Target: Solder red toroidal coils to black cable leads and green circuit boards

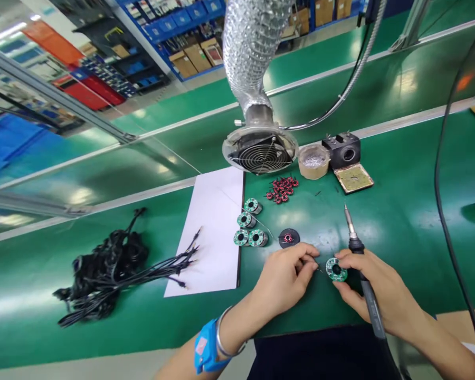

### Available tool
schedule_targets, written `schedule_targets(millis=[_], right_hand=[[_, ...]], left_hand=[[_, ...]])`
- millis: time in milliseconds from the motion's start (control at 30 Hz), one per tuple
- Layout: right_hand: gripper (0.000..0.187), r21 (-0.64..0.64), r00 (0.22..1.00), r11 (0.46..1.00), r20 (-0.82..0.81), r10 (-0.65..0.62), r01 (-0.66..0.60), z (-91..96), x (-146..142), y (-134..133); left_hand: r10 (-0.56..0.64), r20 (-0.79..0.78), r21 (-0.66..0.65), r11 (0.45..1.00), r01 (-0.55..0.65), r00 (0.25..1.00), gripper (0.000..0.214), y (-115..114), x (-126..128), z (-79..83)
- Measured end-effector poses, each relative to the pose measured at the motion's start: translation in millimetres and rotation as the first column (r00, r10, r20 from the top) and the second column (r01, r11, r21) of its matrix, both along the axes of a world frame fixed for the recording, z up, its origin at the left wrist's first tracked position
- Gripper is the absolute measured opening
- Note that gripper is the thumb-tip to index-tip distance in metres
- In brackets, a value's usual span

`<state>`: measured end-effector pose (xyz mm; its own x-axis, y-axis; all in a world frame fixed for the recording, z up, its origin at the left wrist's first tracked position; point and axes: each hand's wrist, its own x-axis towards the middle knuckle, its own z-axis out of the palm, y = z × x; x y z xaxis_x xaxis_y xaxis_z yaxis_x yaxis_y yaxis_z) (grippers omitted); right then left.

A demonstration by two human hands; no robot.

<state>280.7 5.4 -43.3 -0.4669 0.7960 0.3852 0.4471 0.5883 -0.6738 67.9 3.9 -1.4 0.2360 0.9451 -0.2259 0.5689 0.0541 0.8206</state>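
Note:
My right hand (pixel 374 293) is closed around a soldering iron (pixel 360 264), tip pointing up and away, and its fingertips also pinch a small round green circuit board (pixel 336 269). My left hand (pixel 287 279), with a blue wrist strap (pixel 206 348), is pinched on a thin wire or pin just left of that board. Several similar green round parts (pixel 248 227) lie beyond my left hand beside a black ring part (pixel 288 237).
A fume extractor fan (pixel 260 153) on a foil duct stands at the back, with a tin of solder wool (pixel 313 161) and an iron stand with sponge (pixel 346 158). Small red parts (pixel 282 190), a white sheet (pixel 216 232) and a black cable bundle (pixel 106 274) lie left.

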Motion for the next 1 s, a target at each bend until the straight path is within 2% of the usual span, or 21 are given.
schedule_targets(millis=[100,133,233,367,467,633,700,767,900,1000], right_hand=[[0.028,0.026,1.0,1.0,-0.007,-0.006,0.007,-0.7,-3.9,-4.5],[0.027,0.027,1.0,1.0,-0.008,-0.008,0.008,-0.4,-5.0,-5.4],[0.027,0.028,1.0,1.0,-0.003,-0.004,0.004,3.2,-6.9,-6.0],[0.036,0.089,0.997,0.995,-0.056,0.047,-0.042,14.3,-7.5,-1.7],[0.033,0.177,0.994,0.982,-0.075,0.083,-0.068,19.9,-8.8,3.1],[0.033,0.189,0.995,0.977,-0.009,0.097,-0.093,18.5,-10.2,9.7],[0.033,0.187,0.995,0.979,-0.03,0.094,-0.086,21.2,-7.7,11.2],[0.035,0.166,0.995,0.984,-0.061,0.075,-0.064,28.4,-2.2,11.0],[0.041,0.071,0.998,0.997,-0.058,0.003,0.002,49.0,12.9,3.7],[0.038,0.002,0.997,0.998,-0.044,-0.058,0.058,59.4,20.0,-4.4]], left_hand=[[0.101,0.019,0.199,0.974,-0.103,0.995,0.013,-3.1,-2.0,-4.1],[0.126,0.059,0.226,0.964,-0.136,0.99,0.013,-3.4,-1.8,-5.3],[0.178,0.214,0.137,0.968,-0.209,0.961,0.014,-1.0,0.0,-6.5],[0.135,0.275,-0.022,0.991,-0.134,0.952,0.021,5.1,3.8,-2.3],[0.096,0.27,-0.051,0.995,-0.085,0.958,0.029,6.3,5.1,1.5],[0.101,0.277,-0.051,0.995,-0.091,0.955,0.029,1.1,4.2,-0.6],[0.097,0.236,0.018,0.994,-0.105,0.967,0.029,-2.3,4.8,-5.7],[0.084,0.171,0.169,0.979,-0.113,0.982,0.031,-5.8,6.0,-11.9],[0.05,-0.013,0.501,0.864,-0.037,0.999,0.026,-10.2,7.6,-20.4],[0.032,-0.145,0.608,0.791,0.064,0.989,0.019,-10.3,6.7,-19.9]])
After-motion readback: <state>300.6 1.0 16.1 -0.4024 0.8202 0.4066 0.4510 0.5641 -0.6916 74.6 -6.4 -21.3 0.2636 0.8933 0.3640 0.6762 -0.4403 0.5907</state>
